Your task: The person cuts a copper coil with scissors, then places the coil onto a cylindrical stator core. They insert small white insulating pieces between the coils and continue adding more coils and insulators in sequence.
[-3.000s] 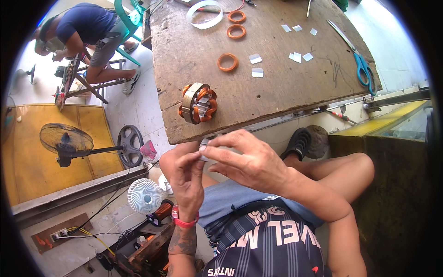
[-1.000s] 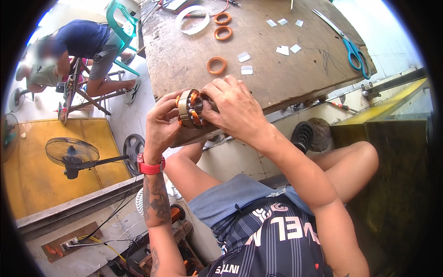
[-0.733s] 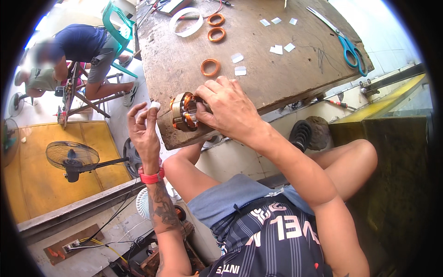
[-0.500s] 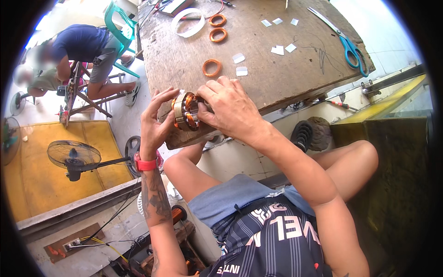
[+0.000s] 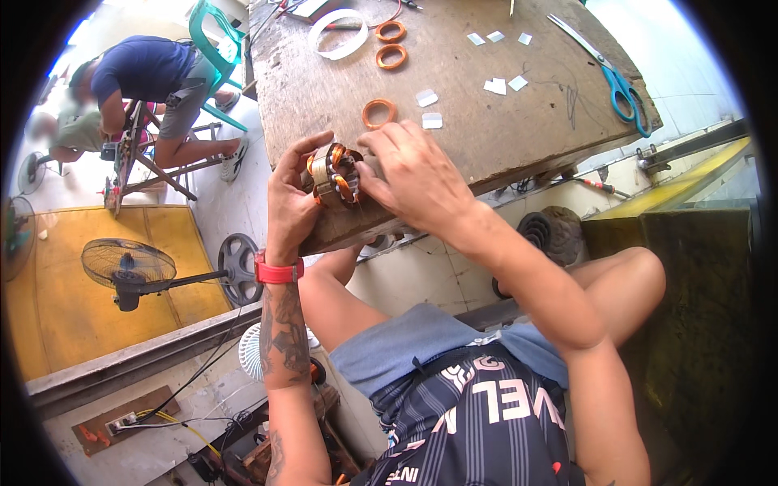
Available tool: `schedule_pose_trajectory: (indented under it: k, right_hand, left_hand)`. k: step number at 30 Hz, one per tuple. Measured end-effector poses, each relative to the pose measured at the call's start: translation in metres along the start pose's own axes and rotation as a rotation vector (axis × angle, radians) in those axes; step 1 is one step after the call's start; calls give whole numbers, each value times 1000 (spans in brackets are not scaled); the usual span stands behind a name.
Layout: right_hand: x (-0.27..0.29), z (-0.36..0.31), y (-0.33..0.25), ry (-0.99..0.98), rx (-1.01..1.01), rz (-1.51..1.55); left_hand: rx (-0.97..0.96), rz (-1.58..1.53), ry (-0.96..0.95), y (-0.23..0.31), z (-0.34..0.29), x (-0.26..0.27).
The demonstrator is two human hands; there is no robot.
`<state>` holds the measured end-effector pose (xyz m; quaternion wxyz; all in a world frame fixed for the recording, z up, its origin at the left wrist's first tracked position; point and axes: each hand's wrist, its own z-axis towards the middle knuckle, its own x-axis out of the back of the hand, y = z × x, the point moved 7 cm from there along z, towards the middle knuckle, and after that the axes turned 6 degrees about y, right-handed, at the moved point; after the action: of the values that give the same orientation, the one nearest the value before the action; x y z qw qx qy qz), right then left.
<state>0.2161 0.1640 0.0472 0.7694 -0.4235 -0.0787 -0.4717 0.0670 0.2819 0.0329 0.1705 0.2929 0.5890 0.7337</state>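
My left hand (image 5: 293, 190) grips a motor stator (image 5: 325, 180), a ring-shaped metal core with orange copper coils, fingers above it and thumb below. The stator stands on edge over the near left corner of the wooden table. My right hand (image 5: 421, 174) is at its right side, fingers half bent and thumb apart from them, close to the coils. I see nothing held between them, though the fingertips are partly hidden. Just beyond lies a loose copper coil (image 5: 368, 115). Farther off are two more, a middle coil (image 5: 380, 58) and a far coil (image 5: 379, 32).
White insulation pieces (image 5: 432, 121) and several smaller slips (image 5: 495, 86) are scattered on the wooden table (image 5: 470, 154). Blue-handled scissors (image 5: 622, 93) lie at right, a white tape roll (image 5: 314, 40) at far left. A fan (image 5: 130, 263) stands left; another person (image 5: 146, 73) bends over beyond it.
Both hands and the stator have shifted slightly right, and the stator has turned a little. My right fingers have drawn back from its edge and spread from the thumb.
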Motion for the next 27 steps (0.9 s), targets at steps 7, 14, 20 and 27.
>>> schedule_pose_trajectory:
  k: [7, 14, 20, 27]
  right_hand:
    - [19, -23, -7, 167, -25, 93]
    - [11, -20, -9, 199, 69, 50]
    - [10, -15, -11, 146, 29, 21]
    - [10, -2, -7, 37, -105, 85]
  left_hand:
    - [-4, -106, 24, 5, 1, -5]
    - [-30, -91, 23, 6, 0, -6]
    - [2, -110, 24, 4, -2, -6]
    - [-41, -138, 17, 5, -2, -5]
